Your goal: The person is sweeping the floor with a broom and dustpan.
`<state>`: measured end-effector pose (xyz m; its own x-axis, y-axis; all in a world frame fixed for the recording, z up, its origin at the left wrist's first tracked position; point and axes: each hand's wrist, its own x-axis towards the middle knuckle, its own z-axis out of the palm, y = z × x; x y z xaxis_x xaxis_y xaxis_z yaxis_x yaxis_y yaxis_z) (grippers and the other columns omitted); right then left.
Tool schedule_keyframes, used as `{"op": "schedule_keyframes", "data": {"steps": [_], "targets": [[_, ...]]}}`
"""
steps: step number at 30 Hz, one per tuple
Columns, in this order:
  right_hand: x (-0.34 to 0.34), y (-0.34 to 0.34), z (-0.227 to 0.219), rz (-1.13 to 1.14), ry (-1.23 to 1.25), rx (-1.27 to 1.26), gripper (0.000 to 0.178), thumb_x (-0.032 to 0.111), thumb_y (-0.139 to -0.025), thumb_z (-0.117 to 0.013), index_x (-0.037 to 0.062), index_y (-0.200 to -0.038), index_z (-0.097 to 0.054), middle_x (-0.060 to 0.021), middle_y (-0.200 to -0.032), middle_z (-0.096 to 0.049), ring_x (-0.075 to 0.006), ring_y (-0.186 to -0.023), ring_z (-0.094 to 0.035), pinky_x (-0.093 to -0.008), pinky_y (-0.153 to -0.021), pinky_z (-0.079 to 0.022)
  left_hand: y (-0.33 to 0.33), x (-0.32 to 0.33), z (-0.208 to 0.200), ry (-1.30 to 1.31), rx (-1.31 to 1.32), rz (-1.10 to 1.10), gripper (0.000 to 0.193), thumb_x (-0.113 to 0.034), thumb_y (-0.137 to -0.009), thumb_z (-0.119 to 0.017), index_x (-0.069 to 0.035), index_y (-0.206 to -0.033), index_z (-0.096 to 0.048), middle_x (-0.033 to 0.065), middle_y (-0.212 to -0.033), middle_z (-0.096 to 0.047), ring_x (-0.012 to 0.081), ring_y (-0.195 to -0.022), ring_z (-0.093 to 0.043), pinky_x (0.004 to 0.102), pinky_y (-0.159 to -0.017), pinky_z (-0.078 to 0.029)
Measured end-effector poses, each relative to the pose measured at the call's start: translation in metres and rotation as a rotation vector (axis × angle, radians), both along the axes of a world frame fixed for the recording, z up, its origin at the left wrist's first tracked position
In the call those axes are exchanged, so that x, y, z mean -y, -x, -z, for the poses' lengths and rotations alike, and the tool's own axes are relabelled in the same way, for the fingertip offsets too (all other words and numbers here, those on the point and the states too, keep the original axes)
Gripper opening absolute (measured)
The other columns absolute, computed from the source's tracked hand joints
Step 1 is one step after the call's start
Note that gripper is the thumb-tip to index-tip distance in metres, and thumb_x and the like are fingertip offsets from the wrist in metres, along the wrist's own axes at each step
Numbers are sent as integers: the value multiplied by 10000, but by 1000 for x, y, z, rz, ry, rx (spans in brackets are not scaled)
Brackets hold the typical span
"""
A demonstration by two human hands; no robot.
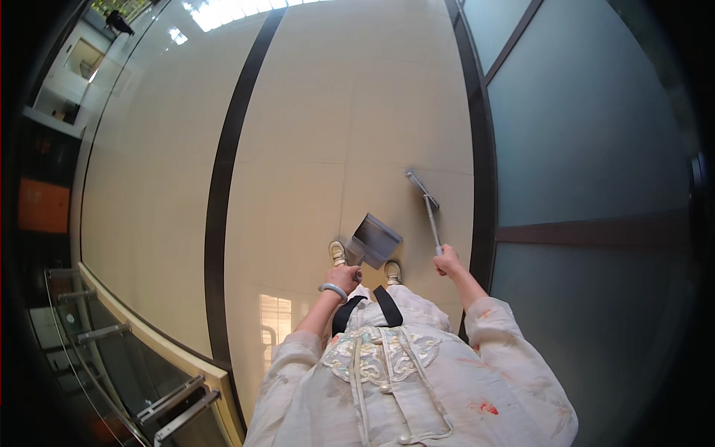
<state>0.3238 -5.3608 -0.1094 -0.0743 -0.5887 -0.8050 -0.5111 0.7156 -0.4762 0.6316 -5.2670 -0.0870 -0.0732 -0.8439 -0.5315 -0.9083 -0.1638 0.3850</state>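
Observation:
My left hand (344,279), with a pale bangle at the wrist, is closed round the handle of a grey dustpan (377,240). The pan hangs tilted in front of my feet, its open side facing away from me. To the right, my right hand (449,262) grips the grey stick of a broom (431,220). Its slim, bar-like head lies slantwise at the floor, ahead and to the right of the dustpan. Whether the head has bristles I cannot make out.
Glossy beige floor tiles (298,127) are crossed by a dark strip (231,141). Frosted glass panels (581,134) in dark frames stand along the right. At the lower left is a glass railing (141,365) with metal brackets. My shoes (393,273) stand behind the dustpan.

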Motion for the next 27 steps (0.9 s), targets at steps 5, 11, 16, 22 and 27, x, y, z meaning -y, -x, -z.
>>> {"op": "schedule_keyframes", "data": {"steps": [5,11,16,22,27], "targets": [[-52,-65,-15,32,-99,96,362,-84,-659,-523,18,-982,-394,-124,-593,-510,-174,-370,-473,-317,-282,-320,-14,25,-2,6,-70,85,166,-291,-749,-590,-182,-867,-630,100,-809,-649,285,-785,-621,407,-678,-488],[-80,-63,-46,442,-395,506,268,-90,-697,-505,7,-939,-446,-91,-612,-498,-146,-396,-446,-268,-310,-311,-50,46,-17,-213,-151,180,305,-361,-709,-650,-158,-933,-616,125,-902,-644,307,-868,-609,401,-747,-483],[-97,-75,-61,517,-438,489,226,-80,-730,-497,11,-935,-468,-76,-606,-481,-113,-439,-446,-248,-336,-328,-62,65,-7,-289,-217,232,365,-418,-709,-656,-139,-943,-620,118,-914,-648,290,-882,-609,380,-764,-475],[-95,-75,-76,729,-275,438,273,-84,-735,-485,11,-990,-471,-70,-629,-502,-98,-413,-427,-234,-324,-339,-59,75,-5,-163,-226,209,292,-357,-697,-639,-135,-885,-669,127,-889,-654,302,-848,-617,385,-772,-480],[-97,-31,-83,487,-51,121,517,-66,-684,-527,-10,-1184,-410,-83,-602,-522,-114,-389,-442,-263,-306,-313,-46,80,-7,-93,-182,162,243,-328,-690,-635,-162,-864,-673,109,-859,-657,282,-813,-622,388,-725,-486]]}}
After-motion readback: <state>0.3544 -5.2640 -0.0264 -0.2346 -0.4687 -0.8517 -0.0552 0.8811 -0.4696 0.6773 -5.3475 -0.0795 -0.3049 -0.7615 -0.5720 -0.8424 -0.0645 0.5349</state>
